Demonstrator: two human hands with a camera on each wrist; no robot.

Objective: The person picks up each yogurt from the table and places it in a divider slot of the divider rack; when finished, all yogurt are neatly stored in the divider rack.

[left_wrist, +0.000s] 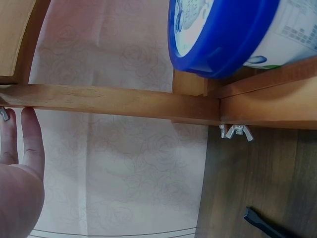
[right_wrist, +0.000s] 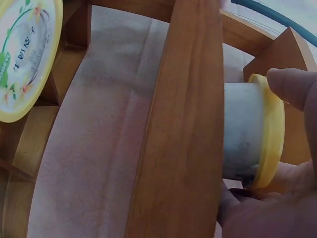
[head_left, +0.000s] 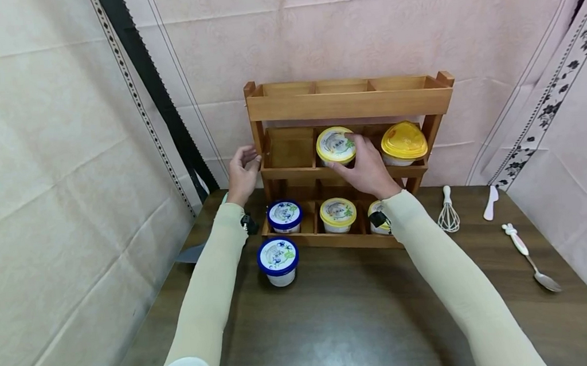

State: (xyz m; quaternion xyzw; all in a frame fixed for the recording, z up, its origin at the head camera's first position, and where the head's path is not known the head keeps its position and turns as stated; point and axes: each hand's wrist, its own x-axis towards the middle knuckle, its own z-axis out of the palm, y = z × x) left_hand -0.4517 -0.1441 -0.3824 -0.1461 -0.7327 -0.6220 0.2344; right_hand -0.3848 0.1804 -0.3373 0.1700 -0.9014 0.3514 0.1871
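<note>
My right hand (head_left: 367, 168) grips a yellow-lidded tub (head_left: 334, 145) at the middle tier of a wooden rack (head_left: 349, 105). The right wrist view has the thumb on the lid's rim, with the tub's white side (right_wrist: 242, 129) partly behind a wooden rail. On the rack's left side, my left hand (head_left: 243, 174) touches the upright post (left_wrist: 114, 101) with straight fingers (left_wrist: 32, 141). To the right of the gripped tub sits another yellow-lidded tub (head_left: 404, 141). On the bottom tier are a blue-lidded tub (head_left: 284, 215) and a yellow-lidded one (head_left: 338, 214); a third is partly hidden by my right wrist.
Another blue-lidded tub (head_left: 278, 260) stands on the dark table (head_left: 331, 329) before the rack. A whisk (head_left: 448, 214), a white-handled utensil (head_left: 490, 203) and a spoon (head_left: 532, 262) lie to the right. Something blue-grey (head_left: 190, 254) lies beside my left forearm. Pale cloth hangs behind and at both sides.
</note>
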